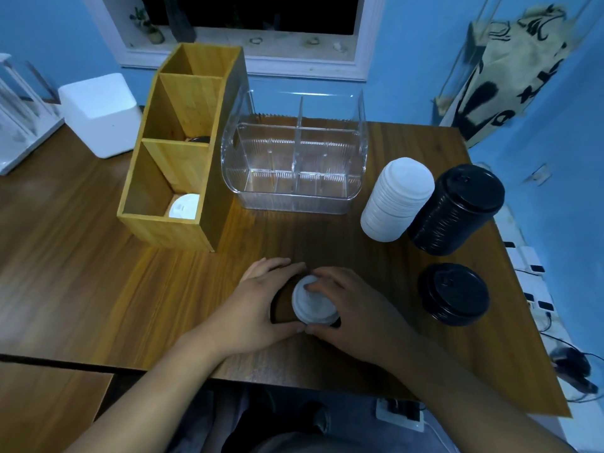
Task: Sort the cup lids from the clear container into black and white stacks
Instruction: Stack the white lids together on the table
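Both hands, left hand [261,299] and right hand [353,308], closed round white lid [312,304] atop black lids; stacks: one white stack [397,199], two black stacks [456,209]

- A dark wood-grain table [98,273] carries everything.
- A wooden organizer [183,223] with three compartments stands at the left.
- Just to its right, a clear container [294,197] with dividers.
- A white lid stack [397,199] and a tall black lid stack [456,210] stand touching at the right.
- A short black lid stack [454,294] sits nearer the front edge.
- A white box [101,112] stands at the far left.
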`<state>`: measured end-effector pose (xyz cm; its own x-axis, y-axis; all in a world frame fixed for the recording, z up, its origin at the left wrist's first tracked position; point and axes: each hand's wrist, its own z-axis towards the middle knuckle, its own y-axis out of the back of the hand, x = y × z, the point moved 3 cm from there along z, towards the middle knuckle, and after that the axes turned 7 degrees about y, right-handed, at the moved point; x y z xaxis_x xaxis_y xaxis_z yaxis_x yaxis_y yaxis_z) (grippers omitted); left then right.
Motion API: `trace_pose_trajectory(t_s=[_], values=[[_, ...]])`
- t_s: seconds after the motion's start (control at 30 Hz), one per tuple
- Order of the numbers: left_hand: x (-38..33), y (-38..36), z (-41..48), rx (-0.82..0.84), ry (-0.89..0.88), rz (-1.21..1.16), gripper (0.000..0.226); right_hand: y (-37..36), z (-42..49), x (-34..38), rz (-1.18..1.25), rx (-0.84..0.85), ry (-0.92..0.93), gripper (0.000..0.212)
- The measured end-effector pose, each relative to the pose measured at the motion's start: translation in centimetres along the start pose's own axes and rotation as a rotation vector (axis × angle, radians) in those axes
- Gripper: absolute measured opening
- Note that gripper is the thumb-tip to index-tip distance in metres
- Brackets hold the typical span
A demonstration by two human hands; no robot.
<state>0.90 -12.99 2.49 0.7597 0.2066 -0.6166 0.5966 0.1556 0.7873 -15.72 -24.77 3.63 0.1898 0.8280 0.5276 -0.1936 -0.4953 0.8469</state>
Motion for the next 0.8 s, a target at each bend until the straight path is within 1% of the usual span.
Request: trace_pose_trajectory(t_s=[0.13, 0.23, 0.33, 0.43, 0.47, 0.53, 0.6, 0.67, 0.8], values=[[-0.4, 0.5, 0.8, 0.002, -0.022, 0.068, 0.092, 0.9, -1.8, -0.1, -0.043, -0.025, -0.033, 0.064], [-2.2, 0.7, 3.0, -0.056, -0.025, 0.094, 0.085, 3.5, -3.0, -0.5, -0.069, -0.059, -0.043, 0.066], [-4.5, -0.6, 6.8, -0.153, 0.014, 0.025, 0.077, 8.5, -3.6, -0.9, -0.131, -0.168, -0.064, 0.066], [-7.1, -3.0, 10.8, -0.191, 0.05, -0.095, 0.067, 14.6, -3.0, -1.1, -0.189, -0.314, -0.107, 0.064], [-7.7, -3.9, 11.9, -0.196, 0.062, -0.129, 0.066, 16.3, -2.4, -1.3, -0.212, -0.349, -0.114, 0.064], [-8.6, -5.1, 13.6, -0.223, 0.074, -0.198, 0.072, 19.1, -0.9, -2.0, -0.244, -0.381, -0.113, 0.063], [-8.8, -5.9, 14.7, -0.257, 0.096, -0.257, 0.084, 20.8, 0.9, -3.1, -0.265, -0.346, -0.131, 0.062], [-8.8, -6.3, 15.6, -0.286, 0.133, -0.285, 0.091, 21.5, 2.7, -4.4, -0.319, -0.267, -0.157, 0.063], [-8.9, -7.0, 16.2, -0.326, 0.105, -0.285, 0.082, 20.8, 5.1, -6.4, -0.331, -0.109, -0.167, 0.068]])
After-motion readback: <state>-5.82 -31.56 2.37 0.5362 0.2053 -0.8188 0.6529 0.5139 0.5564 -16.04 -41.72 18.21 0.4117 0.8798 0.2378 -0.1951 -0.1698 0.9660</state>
